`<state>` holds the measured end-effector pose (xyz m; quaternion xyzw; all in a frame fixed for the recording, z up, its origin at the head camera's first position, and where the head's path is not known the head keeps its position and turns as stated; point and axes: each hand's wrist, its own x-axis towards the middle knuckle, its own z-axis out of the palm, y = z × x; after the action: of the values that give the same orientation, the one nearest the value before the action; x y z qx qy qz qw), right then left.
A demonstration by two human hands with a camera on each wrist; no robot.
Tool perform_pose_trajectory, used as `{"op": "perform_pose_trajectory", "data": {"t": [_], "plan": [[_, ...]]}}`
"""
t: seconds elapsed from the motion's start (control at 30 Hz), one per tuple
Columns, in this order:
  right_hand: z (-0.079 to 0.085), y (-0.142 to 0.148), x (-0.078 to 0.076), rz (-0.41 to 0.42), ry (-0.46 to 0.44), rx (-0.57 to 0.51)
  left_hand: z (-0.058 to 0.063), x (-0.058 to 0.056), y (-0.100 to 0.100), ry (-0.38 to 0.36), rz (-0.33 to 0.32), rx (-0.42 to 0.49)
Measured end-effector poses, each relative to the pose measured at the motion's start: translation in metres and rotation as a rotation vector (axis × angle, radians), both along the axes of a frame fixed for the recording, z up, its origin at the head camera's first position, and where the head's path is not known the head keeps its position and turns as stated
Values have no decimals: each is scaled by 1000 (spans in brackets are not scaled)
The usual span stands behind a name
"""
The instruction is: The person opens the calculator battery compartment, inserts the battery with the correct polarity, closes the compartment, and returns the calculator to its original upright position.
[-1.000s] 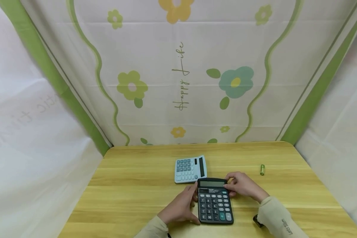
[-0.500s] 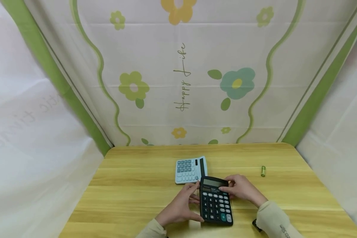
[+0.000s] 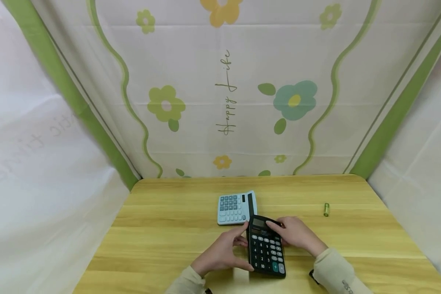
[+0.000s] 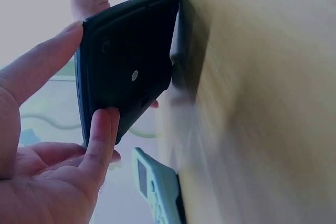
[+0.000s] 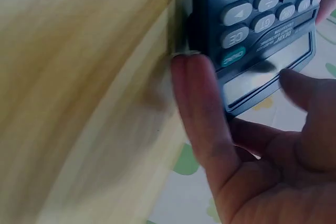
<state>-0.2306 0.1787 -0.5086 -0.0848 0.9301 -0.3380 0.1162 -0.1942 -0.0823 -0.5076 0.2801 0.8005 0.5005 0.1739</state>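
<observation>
Both hands hold a black desk calculator (image 3: 266, 251), tilted with its left side raised off the table. My left hand (image 3: 220, 251) grips its left edge, thumb at the lower corner; in the left wrist view the fingertips (image 4: 103, 121) press against its dark underside. My right hand (image 3: 297, 233) holds the upper right corner, thumb over the display (image 5: 268, 72) and other fingers along the side and behind the top edge. Just behind lies a light blue calculator (image 3: 235, 208), turned sideways, its near right corner overlapped by the black one in the head view.
A small green battery (image 3: 326, 210) lies at the right on the wooden table (image 3: 161, 232). A white cloth (image 3: 191, 134) with printed flowers hangs behind the table, with more cloth at both sides. Something small and black (image 3: 313, 277) shows by the right sleeve.
The black calculator has tipped up from nearly face-up, its left side rising, and turned slightly. The right thumb has slid leftward across the display. The light blue calculator and battery have stayed put.
</observation>
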Motion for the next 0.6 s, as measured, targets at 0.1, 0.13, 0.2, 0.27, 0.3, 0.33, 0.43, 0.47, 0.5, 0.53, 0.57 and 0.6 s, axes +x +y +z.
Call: {"op": "perform_pose_trajectory", "data": {"t": [0.1,0.13,0.2,0.27,0.3,0.33,0.43,0.47,0.5,0.53,0.57,0.6], "plan": [[1,-2,0,-14,-17,-13,4,-1,0,30,-9,-40],[1,-3,0,-21,-22,-21,5,-2,0,41,-12,-53],[1,-3,0,-36,-35,-50,7,-2,0,57,-16,-73],[1,-3,0,-46,-49,-75,10,-2,0,78,-19,-89],[1,-3,0,-49,-60,-94,11,-2,1,90,-18,-96],[1,-3,0,-47,-70,-111,12,-2,1,103,-18,-98],[-1,-1,-2,-27,-96,-175,15,-1,4,141,-21,-82],[-3,0,-3,-16,-108,-206,15,0,6,144,-21,-70],[-4,0,-4,-5,-119,-235,15,0,7,144,-21,-56],[-6,0,-5,4,-130,-263,15,0,8,138,-25,-37],[-8,0,-6,12,-140,-290,15,0,9,126,-29,-19],[-9,0,-6,17,-150,-314,14,1,10,113,-31,-7]]}}
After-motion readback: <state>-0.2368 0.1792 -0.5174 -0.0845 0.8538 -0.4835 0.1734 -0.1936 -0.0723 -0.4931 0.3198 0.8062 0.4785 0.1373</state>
